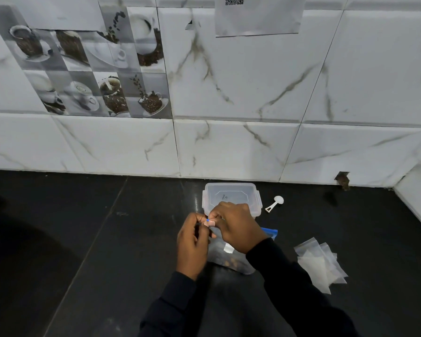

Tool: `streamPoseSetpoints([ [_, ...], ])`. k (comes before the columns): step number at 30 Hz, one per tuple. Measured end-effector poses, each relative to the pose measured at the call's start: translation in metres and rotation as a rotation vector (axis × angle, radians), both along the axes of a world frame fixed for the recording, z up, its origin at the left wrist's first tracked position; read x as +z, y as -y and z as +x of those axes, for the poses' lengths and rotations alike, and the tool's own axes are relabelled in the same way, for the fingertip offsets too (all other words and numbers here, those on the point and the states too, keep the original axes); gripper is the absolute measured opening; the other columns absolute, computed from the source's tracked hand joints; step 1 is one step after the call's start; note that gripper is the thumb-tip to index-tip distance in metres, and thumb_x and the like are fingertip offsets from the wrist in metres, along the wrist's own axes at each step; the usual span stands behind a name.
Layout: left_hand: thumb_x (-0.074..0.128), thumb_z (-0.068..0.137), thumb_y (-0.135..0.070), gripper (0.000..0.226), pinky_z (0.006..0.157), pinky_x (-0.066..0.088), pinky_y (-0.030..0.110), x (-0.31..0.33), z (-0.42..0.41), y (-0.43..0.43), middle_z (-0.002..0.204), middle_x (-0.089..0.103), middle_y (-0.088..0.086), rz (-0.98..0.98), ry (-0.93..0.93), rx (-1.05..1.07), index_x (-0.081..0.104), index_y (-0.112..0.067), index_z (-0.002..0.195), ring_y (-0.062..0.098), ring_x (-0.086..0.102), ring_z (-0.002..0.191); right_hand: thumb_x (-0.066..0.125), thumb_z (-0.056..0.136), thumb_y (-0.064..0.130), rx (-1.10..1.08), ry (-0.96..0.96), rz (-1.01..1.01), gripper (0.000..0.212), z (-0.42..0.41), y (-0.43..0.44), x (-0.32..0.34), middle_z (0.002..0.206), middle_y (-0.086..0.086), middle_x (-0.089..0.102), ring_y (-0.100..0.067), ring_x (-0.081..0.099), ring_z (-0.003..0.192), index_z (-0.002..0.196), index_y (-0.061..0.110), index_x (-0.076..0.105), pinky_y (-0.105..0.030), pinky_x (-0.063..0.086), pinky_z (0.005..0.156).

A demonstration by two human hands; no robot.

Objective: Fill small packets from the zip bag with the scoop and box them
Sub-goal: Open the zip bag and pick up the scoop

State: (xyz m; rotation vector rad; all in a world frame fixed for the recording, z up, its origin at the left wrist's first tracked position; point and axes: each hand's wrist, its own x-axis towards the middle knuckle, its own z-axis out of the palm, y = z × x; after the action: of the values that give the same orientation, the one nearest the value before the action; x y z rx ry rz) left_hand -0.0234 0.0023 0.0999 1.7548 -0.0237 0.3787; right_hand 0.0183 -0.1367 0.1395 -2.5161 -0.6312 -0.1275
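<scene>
Early days, I judge. The left hand (192,242) and right hand (238,227) pinch the zip bag (229,260) top on the worktop (107,239). The box (231,194) is lidded; the scoop (274,203) and empty packets (320,263) lie untouched.

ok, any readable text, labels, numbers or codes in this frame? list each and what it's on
Paper sheet taped to the wall tiles: a QR code at its top edge, cut off by the frame; no words readable.
Lid of the plastic box: a faint handwritten mark, possibly "1n", too faint to be sure.
White tag on the zip bag: no print can be made out.
Scoop, small packets: no text visible.
</scene>
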Motion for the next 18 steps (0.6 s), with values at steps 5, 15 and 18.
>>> streamPoseSetpoints([
  [5, 0.047, 0.097, -0.002, 0.019, 0.064, 0.051, 0.038, -0.002, 0.002, -0.001, 0.067, 0.060, 0.008, -0.045, -0.024, 0.103, 0.050, -0.011, 0.081, 0.023, 0.064, 0.064, 0.053, 0.090, 0.022, -0.047, 0.048, -0.155, 0.007, -0.004, 0.017, -0.002, 0.089, 0.008, 0.060, -0.015, 0.057, 0.084, 0.089, 0.026, 0.059, -0.038, 0.035, 0.081],
  [15, 0.047, 0.100, -0.001, 0.016, 0.063, 0.051, 0.033, -0.003, -0.002, -0.018, 0.065, 0.062, -0.007, -0.206, -0.105, 0.087, 0.052, -0.006, 0.085, 0.024, 0.069, 0.070, 0.049, 0.092, 0.028, -0.147, -0.062, -0.081, 0.010, -0.021, 0.097, -0.005, 0.089, 0.010, 0.060, -0.020, 0.060, 0.080, 0.086, 0.026, 0.056, -0.046, 0.051, 0.074],
  [18, 0.051, 0.098, -0.002, 0.012, 0.064, 0.053, 0.032, 0.000, -0.002, -0.017, 0.071, 0.062, -0.001, -0.262, -0.121, 0.068, 0.055, -0.003, 0.087, 0.029, 0.071, 0.072, 0.056, 0.094, 0.020, -0.155, -0.050, -0.022, 0.007, -0.023, 0.105, -0.002, 0.090, 0.009, 0.060, -0.018, 0.059, 0.082, 0.088, 0.023, 0.058, -0.044, 0.051, 0.076],
])
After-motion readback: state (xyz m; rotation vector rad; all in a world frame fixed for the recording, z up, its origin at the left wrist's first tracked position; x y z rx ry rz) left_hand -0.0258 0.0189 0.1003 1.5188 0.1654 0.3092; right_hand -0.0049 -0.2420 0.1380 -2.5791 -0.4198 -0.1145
